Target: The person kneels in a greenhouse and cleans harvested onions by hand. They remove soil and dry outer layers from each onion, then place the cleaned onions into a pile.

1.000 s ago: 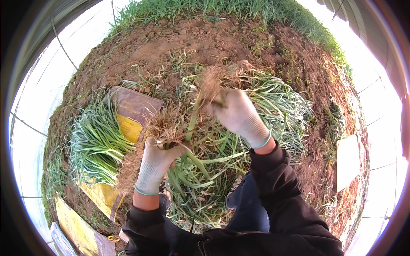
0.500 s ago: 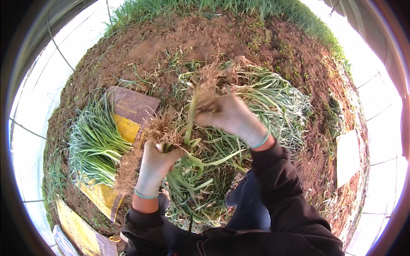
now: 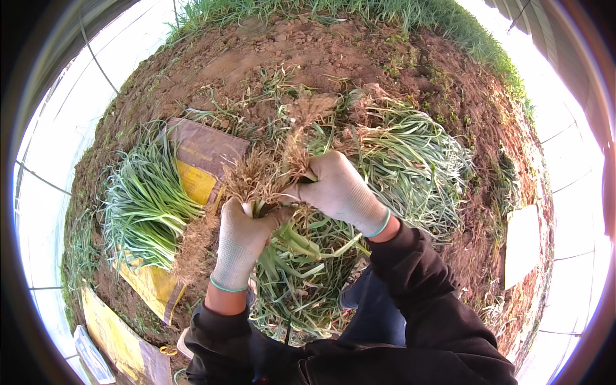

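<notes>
Gripping the bunch of green leafy stalks with tan, soil-clotted roots [image 3: 276,192], I have both gloved hands closed on it now. My left hand [image 3: 240,240] is wrapped in a fist around the stalks just under the root end, and my right hand [image 3: 340,189] has come back in from about 1 o'clock, where it was lifted a moment ago with a thin strand pulled up and away. That strand is no longer stretched between my hands; my right fingers now pinch into the root mass itself, touching the bunch right beside my left thumb. I judge that one pull of stripping is finished and I am taking a fresh hold for another.

The bunch sits at the centre of my view, roots up toward 12 o'clock, leaves trailing down toward 6 o'clock over my dark trousers [image 3: 378,308]. It has not left my left hand, which has barely shifted.

At 9 o'clock the neat pile of green stalks [image 3: 144,205] lies on the brown and yellow sack [image 3: 205,157], as before. At 2 o'clock the loose heap of pale green stalks [image 3: 410,167] sprawls on the bare brown soil [image 3: 276,58], unchanged. A white flat sheet [image 3: 523,244] lies at 3 o'clock, well apart from my hands.
</notes>
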The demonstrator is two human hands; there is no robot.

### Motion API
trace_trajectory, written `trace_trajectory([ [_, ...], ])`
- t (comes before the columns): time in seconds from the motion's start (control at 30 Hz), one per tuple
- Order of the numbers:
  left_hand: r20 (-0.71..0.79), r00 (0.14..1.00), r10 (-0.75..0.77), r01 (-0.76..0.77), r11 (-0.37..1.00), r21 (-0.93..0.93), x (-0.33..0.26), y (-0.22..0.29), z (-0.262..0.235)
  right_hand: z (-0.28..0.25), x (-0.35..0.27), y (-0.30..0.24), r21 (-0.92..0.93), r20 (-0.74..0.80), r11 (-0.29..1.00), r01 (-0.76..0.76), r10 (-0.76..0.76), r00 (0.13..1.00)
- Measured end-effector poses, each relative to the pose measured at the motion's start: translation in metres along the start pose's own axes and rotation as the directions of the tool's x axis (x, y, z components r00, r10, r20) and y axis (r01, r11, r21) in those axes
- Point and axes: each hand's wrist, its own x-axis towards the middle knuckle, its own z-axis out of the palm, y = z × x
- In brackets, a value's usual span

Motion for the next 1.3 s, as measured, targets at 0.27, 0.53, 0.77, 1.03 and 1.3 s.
trace_trajectory([
  [0.27,0.051,0.990,-0.135,0.139,0.987,-0.083,-0.001,-0.007,-0.018,-0.015,0.010,0.033,0.033,-0.121,0.999,-0.005,0.009,0.993],
  [0.53,0.124,0.982,-0.143,0.164,0.971,-0.176,-0.002,-0.007,-0.024,-0.071,0.007,0.068,0.285,-0.529,0.907,-0.309,0.418,0.739],
  [0.77,0.260,0.958,-0.119,0.191,0.943,-0.271,-0.004,0.007,-0.017,0.000,0.006,0.008,0.373,0.153,0.926,-0.059,0.002,0.988],
  [1.03,0.241,0.951,-0.194,0.245,0.948,-0.204,-0.002,0.001,-0.023,-0.011,0.004,0.019,0.115,0.037,0.992,0.056,-0.060,0.997],
  [1.3,0.141,0.978,-0.155,0.175,0.975,-0.138,-0.004,0.000,-0.022,-0.072,0.008,0.065,0.528,-0.639,0.841,0.117,0.302,0.708],
])
